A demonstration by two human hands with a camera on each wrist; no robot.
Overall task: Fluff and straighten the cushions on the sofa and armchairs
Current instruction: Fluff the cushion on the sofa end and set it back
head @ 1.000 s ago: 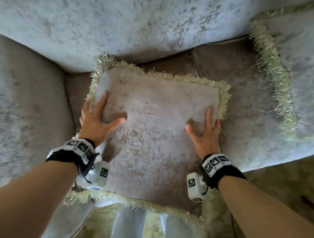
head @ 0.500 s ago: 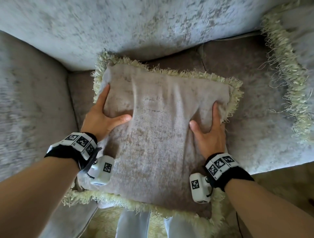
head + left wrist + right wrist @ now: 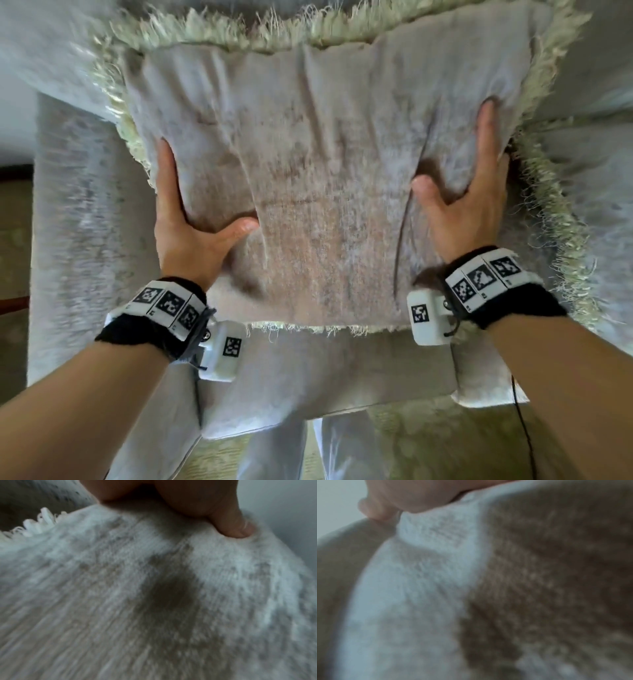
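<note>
A square grey-beige cushion (image 3: 325, 171) with a pale green fringe is held up off the sofa seat (image 3: 308, 373), face toward me. My left hand (image 3: 197, 212) grips its left side, thumb pressed into the front and index finger along the edge. My right hand (image 3: 459, 171) grips the right side the same way, denting the fabric. The other fingers are hidden behind the cushion. The left wrist view shows my thumb (image 3: 229, 524) dug into the cushion (image 3: 154, 601). The blurred right wrist view shows the cushion (image 3: 436, 588) close up.
A second fringed cushion (image 3: 582, 212) lies on the seat at the right. The sofa arm (image 3: 85, 240) rises at the left and the backrest (image 3: 51, 51) stands behind. My legs in pale trousers (image 3: 274, 452) stand on patterned carpet (image 3: 428, 445) at the seat's front edge.
The cushion was lying flat on the seat under both hands. It has now been lifted up and toward me, with both hands still at its sides.
</note>
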